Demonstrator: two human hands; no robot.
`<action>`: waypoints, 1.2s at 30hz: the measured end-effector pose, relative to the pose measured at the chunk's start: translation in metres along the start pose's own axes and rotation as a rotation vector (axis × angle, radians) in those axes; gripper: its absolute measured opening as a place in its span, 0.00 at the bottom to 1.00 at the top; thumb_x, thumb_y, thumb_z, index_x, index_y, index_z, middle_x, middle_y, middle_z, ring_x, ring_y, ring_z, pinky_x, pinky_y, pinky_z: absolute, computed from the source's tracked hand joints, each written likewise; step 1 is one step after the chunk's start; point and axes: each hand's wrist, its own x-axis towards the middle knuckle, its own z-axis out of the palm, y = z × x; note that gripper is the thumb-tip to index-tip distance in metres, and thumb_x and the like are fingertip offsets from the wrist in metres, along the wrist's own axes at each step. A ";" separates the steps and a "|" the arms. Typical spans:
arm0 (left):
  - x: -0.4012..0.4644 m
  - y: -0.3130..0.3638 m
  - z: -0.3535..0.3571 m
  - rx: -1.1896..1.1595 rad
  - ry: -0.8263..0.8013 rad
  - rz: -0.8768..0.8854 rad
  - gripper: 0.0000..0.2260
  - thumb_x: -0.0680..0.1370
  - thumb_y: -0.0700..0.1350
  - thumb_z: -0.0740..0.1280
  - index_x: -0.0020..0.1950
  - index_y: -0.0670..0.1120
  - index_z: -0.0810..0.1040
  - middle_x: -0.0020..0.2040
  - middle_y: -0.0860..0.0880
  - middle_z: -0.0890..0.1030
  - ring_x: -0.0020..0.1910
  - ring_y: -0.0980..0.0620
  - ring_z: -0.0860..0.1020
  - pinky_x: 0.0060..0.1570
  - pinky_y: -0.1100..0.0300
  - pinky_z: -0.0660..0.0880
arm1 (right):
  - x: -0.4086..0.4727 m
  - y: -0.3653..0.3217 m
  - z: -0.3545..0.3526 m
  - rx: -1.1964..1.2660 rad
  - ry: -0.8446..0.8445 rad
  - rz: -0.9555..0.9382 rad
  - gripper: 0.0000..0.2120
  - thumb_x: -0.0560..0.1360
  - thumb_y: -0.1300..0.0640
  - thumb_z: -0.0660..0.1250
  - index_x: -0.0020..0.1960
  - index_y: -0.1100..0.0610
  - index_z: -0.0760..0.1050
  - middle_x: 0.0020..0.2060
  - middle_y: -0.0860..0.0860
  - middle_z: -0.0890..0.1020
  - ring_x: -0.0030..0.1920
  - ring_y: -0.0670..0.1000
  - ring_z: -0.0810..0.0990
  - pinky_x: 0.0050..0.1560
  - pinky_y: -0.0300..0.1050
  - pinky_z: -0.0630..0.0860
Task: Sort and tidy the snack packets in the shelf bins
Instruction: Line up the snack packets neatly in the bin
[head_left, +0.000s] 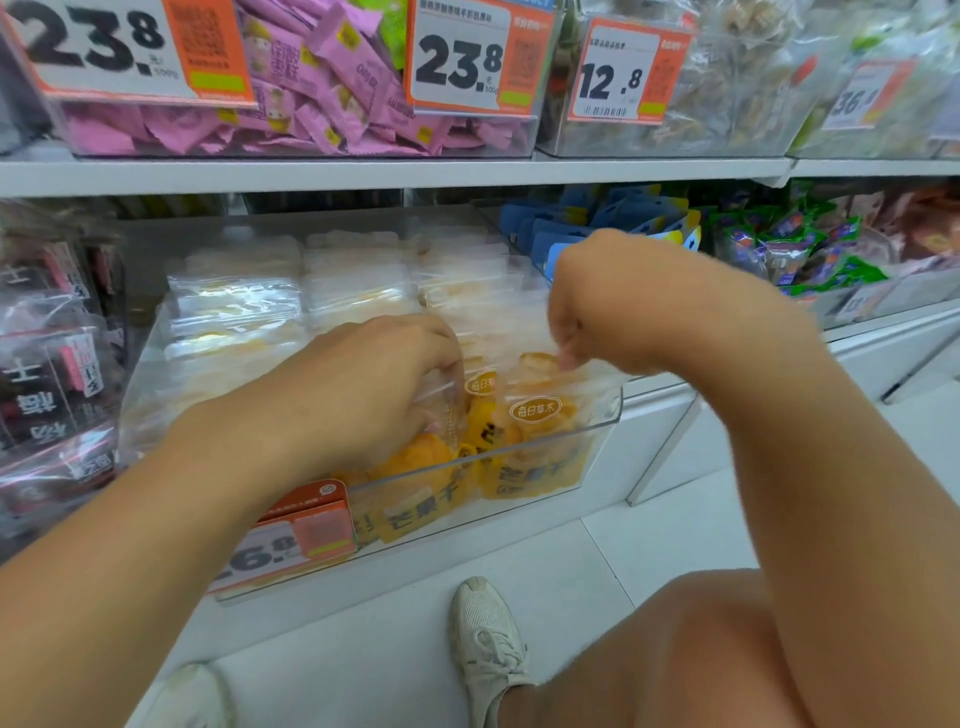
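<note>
Both hands in the clear bin (597, 415) on the lower shelf, centre of view. Left hand (363, 384) reaches down into the near part of the bin, fingers curled over the tops of clear snack packets with orange-yellow contents (535, 431); looks like it's holding them, but fingertips are hidden behind the packets, so can't tell the grip for sure. Right hand (587, 317) is bent at the wrist, fingers pointing down, grip narrow: pinching the top edge of one packet at the right side of the bin, just right of the left hand. Far part of the bin holds neat rows of pale packets (353, 280). Orange price tag (291, 540) on the bin's near-left front. Upper shelf: bin of pink packets (332, 78) w/ 23.8 tags, 12.8 tag (623, 73) further right. Blue packets (613, 218) and green ones (810, 249) right of the bin; dark packets (52, 353) left. White shoe (488, 639) on the floor below.
</note>
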 end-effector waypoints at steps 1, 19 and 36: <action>0.000 0.001 0.000 -0.011 -0.001 0.013 0.16 0.75 0.48 0.74 0.60 0.62 0.75 0.65 0.63 0.71 0.65 0.54 0.72 0.64 0.50 0.71 | -0.005 0.008 -0.003 0.004 0.028 0.006 0.08 0.73 0.54 0.75 0.43 0.52 0.75 0.35 0.48 0.70 0.41 0.55 0.77 0.40 0.44 0.70; 0.001 0.001 0.004 -0.048 0.029 -0.025 0.26 0.73 0.51 0.76 0.67 0.61 0.68 0.66 0.60 0.72 0.64 0.54 0.72 0.62 0.53 0.73 | 0.009 0.003 0.020 0.077 -0.089 -0.156 0.12 0.74 0.65 0.69 0.44 0.48 0.83 0.37 0.45 0.76 0.39 0.51 0.77 0.43 0.47 0.77; -0.008 0.000 -0.008 -0.030 0.024 -0.104 0.29 0.66 0.56 0.80 0.58 0.64 0.66 0.59 0.59 0.75 0.57 0.51 0.76 0.52 0.49 0.76 | 0.036 -0.027 0.023 0.217 0.038 -0.228 0.04 0.70 0.48 0.77 0.45 0.45 0.85 0.36 0.43 0.76 0.43 0.47 0.76 0.42 0.47 0.74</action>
